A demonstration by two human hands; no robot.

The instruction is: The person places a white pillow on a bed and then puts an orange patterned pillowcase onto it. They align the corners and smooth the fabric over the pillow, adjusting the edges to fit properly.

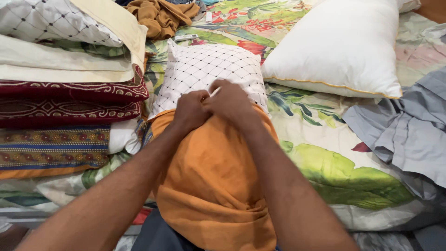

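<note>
We bunch our left hand (189,110) and right hand (231,103), both clenched, on the orange cover's (211,186) edge; the quilted white pillow (209,69) juts out just beyond our knuckles.

Orange pillowcase (213,186), white diamond-quilted pillow (204,69)

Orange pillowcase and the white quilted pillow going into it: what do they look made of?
Orange pillowcase: seems a soft woven cloth, likely cotton, matte; it drapes in loose folds. White quilted pillow: fabric shell, stitched in dark diamond lines with dots, puffy as if fibre-filled. Left hand and right hand grip the case's edge.
</note>
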